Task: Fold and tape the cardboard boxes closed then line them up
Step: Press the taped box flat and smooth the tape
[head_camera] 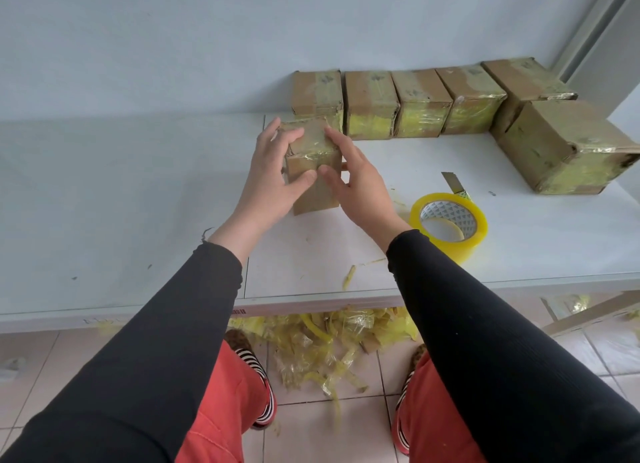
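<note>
The left hand and right hand clasp the taped box between them on the surface, its long axis seemingly upright. The finished row of boxes lies just behind and runs off rightward, so the right hand is nearer.

The boxes are matt brown cardboard banded with wrinkled, glossy yellowish tape, the tape roll is shiny translucent yellow plastic film on a printed paper core, the surface is smooth white laminate, and the floor is glazed tile.
</note>
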Available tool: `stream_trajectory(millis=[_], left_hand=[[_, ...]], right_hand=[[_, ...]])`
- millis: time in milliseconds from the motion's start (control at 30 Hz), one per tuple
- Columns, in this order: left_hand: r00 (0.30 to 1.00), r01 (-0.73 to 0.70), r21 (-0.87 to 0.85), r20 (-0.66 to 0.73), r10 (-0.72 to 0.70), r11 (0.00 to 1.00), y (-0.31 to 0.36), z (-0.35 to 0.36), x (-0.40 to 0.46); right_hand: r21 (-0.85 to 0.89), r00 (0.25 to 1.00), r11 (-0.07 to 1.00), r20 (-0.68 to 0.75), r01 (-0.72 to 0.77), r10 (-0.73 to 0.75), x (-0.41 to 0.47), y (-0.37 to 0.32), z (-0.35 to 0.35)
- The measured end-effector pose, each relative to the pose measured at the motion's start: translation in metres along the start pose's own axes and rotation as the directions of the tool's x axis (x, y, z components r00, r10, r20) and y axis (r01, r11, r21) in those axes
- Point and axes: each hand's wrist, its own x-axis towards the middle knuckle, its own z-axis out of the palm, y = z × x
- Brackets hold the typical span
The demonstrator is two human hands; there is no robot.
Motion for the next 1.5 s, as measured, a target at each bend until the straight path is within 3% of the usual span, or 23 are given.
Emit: stream_trajectory(millis=[200, 333, 400, 467, 533, 600, 667, 700, 767, 833, 867, 967, 1133, 1233, 1300, 1333, 1400, 1433, 1500], left_hand=[[0.996, 0.056, 0.036, 0.073, -0.059, 0.998, 0.002, 0.005, -0.004], [0.998, 0.067, -0.082, 0.028, -0.065, 0.994, 0.005, 0.000, -0.003], [0.986, 0.161, -0.223, -0.009, -0.168, 0.961, 0.010, -0.007, -0.001], [0.953, 0.297, -0.326, 0.047, -0.299, 0.897, 0.012, -0.013, 0.000], [0.883, 0.466, -0.266, 0.202, -0.424, 0.844, 0.009, -0.014, -0.003], [0.813, 0.546, -0.091, 0.295, -0.501, 0.833, 0.003, -0.009, -0.007], [0.845, 0.501, 0.051, 0.188, -0.501, 0.864, -0.001, -0.006, -0.007], [0.896, 0.423, 0.093, 0.106, -0.432, 0.901, 0.001, -0.007, -0.005], [0.987, 0.149, 0.205, 0.031, -0.158, 0.967, 0.008, -0.009, -0.004], [0.984, -0.112, 0.320, 0.166, 0.060, 0.941, 0.010, -0.009, -0.002], [0.964, -0.178, 0.352, 0.248, 0.092, 0.919, 0.009, -0.008, -0.002], [0.938, -0.198, 0.421, 0.342, 0.047, 0.885, 0.001, -0.003, -0.005], [0.946, -0.070, 0.346, 0.322, -0.049, 0.936, 0.005, -0.001, -0.007], [0.985, -0.030, 0.249, 0.174, -0.014, 0.968, 0.011, -0.009, -0.013], [0.992, 0.124, 0.109, 0.027, -0.127, 0.986, 0.009, -0.013, -0.021], [0.972, 0.236, -0.004, -0.002, -0.236, 0.972, 0.005, -0.014, -0.023], [0.874, 0.483, -0.293, 0.100, -0.476, 0.825, 0.000, -0.016, -0.024], [0.826, 0.559, -0.417, 0.203, -0.526, 0.717, -0.004, -0.015, -0.023], [0.773, 0.632, -0.543, 0.393, -0.498, 0.553, -0.006, -0.010, -0.021]], right_hand=[[-0.101, 0.997, 0.994, 0.063, -0.047, 0.053, -0.007, 0.007, 0.008], [0.034, 0.986, 0.988, 0.065, -0.153, 0.151, -0.009, 0.011, 0.006], [0.108, 0.990, 0.985, 0.044, -0.135, 0.131, -0.007, 0.003, -0.004], [0.185, 0.994, 0.977, 0.007, -0.111, 0.111, -0.006, -0.007, -0.016], [0.162, 0.989, 0.976, 0.007, -0.147, 0.148, -0.008, -0.009, -0.023], [0.039, 0.969, 0.970, 0.071, -0.240, 0.237, -0.011, -0.005, -0.025], [-0.022, 0.954, 0.959, 0.094, -0.284, 0.284, -0.013, -0.001, -0.024], [-0.064, 0.959, 0.962, 0.075, -0.267, 0.271, -0.013, -0.002, -0.025], [-0.209, 0.983, 0.962, 0.024, -0.175, 0.184, -0.014, -0.010, -0.026], [-0.345, 0.998, 0.938, 0.042, -0.035, 0.053, -0.022, -0.022, -0.025], [-0.401, 0.994, 0.916, 0.108, 0.024, 0.022, -0.028, -0.027, -0.024], [-0.522, 0.940, 0.845, 0.331, 0.113, 0.079, -0.044, -0.032, -0.017], [-0.520, 0.948, 0.847, 0.312, 0.115, 0.063, -0.049, -0.025, -0.016], [-0.389, 0.963, 0.921, 0.253, 0.017, 0.089, -0.044, -0.015, -0.025], [-0.124, 0.961, 0.979, 0.205, -0.161, 0.184, -0.041, -0.012, -0.032], [0.067, 0.944, 0.955, 0.190, -0.288, 0.271, -0.041, -0.012, -0.036], [0.410, 0.867, 0.764, 0.221, -0.498, 0.447, -0.043, -0.014, -0.037], [0.497, 0.830, 0.669, 0.250, -0.552, 0.499, -0.044, -0.015, -0.035], [0.564, 0.800, 0.584, 0.282, -0.585, 0.530, -0.046, -0.014, -0.023]])
